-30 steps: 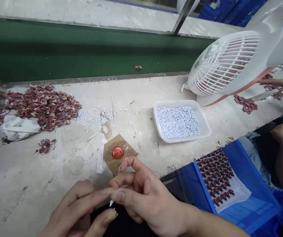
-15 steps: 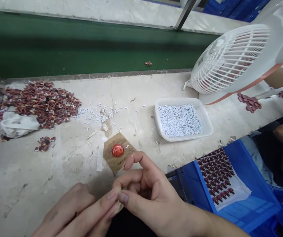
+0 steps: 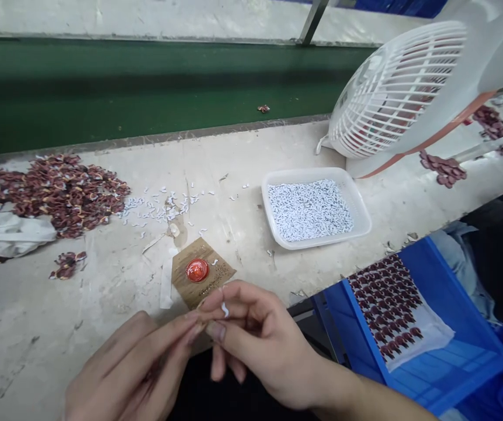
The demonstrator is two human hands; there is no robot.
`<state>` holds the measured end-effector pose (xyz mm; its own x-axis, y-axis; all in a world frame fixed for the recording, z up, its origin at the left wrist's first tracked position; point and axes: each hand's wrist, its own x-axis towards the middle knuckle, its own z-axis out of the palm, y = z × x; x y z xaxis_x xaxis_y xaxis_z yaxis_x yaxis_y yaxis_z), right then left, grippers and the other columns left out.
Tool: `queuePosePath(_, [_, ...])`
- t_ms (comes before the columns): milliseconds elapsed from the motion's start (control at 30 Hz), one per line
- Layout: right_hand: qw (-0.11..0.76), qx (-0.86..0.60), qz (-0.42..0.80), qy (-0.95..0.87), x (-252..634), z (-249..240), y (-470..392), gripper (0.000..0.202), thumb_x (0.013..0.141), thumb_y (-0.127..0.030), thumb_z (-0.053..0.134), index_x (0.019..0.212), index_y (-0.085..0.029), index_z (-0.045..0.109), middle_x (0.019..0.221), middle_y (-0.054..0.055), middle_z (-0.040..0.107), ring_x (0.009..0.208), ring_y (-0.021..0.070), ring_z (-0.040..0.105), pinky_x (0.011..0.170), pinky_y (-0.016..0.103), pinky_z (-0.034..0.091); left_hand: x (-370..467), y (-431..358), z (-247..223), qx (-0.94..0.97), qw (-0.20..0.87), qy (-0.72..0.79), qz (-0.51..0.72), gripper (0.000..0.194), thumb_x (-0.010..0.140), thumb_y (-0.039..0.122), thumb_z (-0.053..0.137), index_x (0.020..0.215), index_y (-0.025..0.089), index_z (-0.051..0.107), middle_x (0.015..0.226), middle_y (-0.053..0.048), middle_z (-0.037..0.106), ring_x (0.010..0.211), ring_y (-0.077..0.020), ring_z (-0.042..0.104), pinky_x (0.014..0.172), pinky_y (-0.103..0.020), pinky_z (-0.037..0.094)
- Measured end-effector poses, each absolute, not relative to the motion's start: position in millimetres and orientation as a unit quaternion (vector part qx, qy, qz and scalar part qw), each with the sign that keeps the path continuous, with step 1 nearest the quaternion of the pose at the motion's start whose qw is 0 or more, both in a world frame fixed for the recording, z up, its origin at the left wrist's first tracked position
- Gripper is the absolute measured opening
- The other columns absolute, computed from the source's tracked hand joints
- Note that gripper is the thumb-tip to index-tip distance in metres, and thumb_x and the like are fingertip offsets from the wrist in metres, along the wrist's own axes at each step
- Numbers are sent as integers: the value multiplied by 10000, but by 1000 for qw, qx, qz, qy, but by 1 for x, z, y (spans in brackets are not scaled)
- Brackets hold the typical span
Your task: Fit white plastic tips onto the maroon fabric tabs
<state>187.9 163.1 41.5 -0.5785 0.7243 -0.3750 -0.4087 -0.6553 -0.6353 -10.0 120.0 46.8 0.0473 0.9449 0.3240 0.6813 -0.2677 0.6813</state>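
My left hand and my right hand meet fingertip to fingertip at the table's near edge. A tiny white curved piece rests on my right index finger; whatever is pinched between the fingertips is hidden. Just beyond them lies a brown card with a red round cap on it. A white tray of small white pieces sits to the right. A heap of dark red pieces lies at the left.
Scattered white pieces lie between heap and tray. A white fan stands at the back right. A blue crate with a sheet of red pieces sits below the table edge. A green belt runs behind. A white bag lies left.
My joined fingertips have risen toward the brown card, and a small white piece now shows on my right index finger. The neighbour's arm at the right has left the view.
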Motion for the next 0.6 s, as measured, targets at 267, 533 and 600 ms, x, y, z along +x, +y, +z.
queuePosePath(267, [373, -316, 866, -110, 204, 34, 170, 346, 939, -413, 870, 1231, -227, 875, 1317, 96, 878, 1180, 226, 825, 1058, 378, 619, -16, 119, 29, 614, 164, 636, 437, 67, 1037, 320, 795, 1042, 275, 845, 749, 53, 732, 575, -101, 646, 495, -207, 485])
queuePosePath(533, [358, -204, 890, -196, 199, 51, 151, 618, 1114, -753, 538, 1552, -365, 737, 1678, 38, 690, 1560, 210, 624, 1303, 410, 444, -1, 127, 54, 737, 156, 534, 384, 270, 1084, 215, 724, 1334, 287, 797, 801, 60, 710, 651, -88, 725, 674, -176, 610])
queuePosePath(600, [372, -231, 870, -227, 209, 51, 159, 564, 1130, -710, 543, 1530, -369, 748, 1634, 45, 729, 1456, 224, 709, 1218, 422, 537, 3, 127, 56, 691, 179, 576, 399, 217, 1063, 240, 752, 1258, 304, 822, 805, 57, 704, 639, -90, 687, 646, -197, 582])
